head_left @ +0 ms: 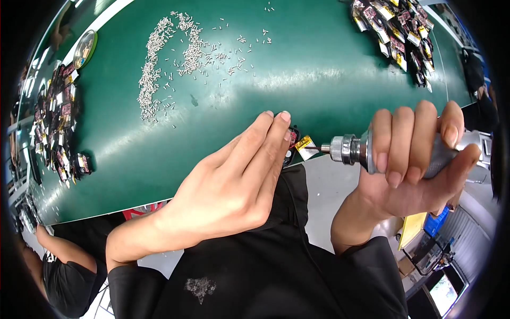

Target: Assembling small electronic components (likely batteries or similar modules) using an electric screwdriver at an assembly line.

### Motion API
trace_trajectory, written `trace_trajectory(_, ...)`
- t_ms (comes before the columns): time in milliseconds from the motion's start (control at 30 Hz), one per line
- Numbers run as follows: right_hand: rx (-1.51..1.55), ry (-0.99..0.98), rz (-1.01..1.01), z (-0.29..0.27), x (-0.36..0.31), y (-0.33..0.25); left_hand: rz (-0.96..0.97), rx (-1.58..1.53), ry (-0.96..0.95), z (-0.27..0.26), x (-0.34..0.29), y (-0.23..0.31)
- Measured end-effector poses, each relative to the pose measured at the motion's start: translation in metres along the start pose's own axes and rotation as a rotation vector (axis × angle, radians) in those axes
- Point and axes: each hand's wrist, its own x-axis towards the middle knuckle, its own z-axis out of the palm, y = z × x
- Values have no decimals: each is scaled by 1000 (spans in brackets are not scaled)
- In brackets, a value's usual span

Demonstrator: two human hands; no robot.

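My right hand [411,143] is wrapped round a grey, silver-nosed power screwdriver [348,150], held nearly level with its thin bit pointing left. The bit's tip reaches a small pouch battery [307,150] with yellow tape, at the table's near edge. Joined to the battery is a small black electronic unit [293,139] with a red part. My left hand [234,181] has its fingers pressed together around this unit and covers most of it. Whether the bit touches a screw cannot be made out.
Many small silver screws [151,74] lie scattered across the green table [297,58]. Piles of similar units with batteries stand at the left [56,122] and far right [396,32]. A round green-rimmed dish [86,49] sits at the far left. Another person's arm [66,250] shows at lower left.
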Motion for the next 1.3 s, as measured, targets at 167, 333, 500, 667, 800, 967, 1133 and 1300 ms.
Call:
trace_trajectory(167,-58,-2,-21,-4,4,19,-32,-13,23,1,-2,0)
trace_trajectory(333,-81,16,7,-7,3,21,-32,-21,46,5,-4,-2)
trace_trajectory(500,-128,-51,65,-4,5,16,-28,-49,69,6,-2,0)
trace_trajectory(667,-166,-219,117,-3,14,18,36,-11,65,6,0,-4)
trace_trajectory(800,-278,-287,129,9,23,22,45,23,83,2,-1,-10)
trace_trajectory(967,-73,-188,41,17,17,39,-2,56,39,-9,-8,-5)
trace_trajectory(1133,103,-138,-21,8,14,23,-9,-1,227,-4,-25,2)
trace_trajectory(1300,354,50,-213,-4,-3,1,-553,186,322,-86,-100,-56)
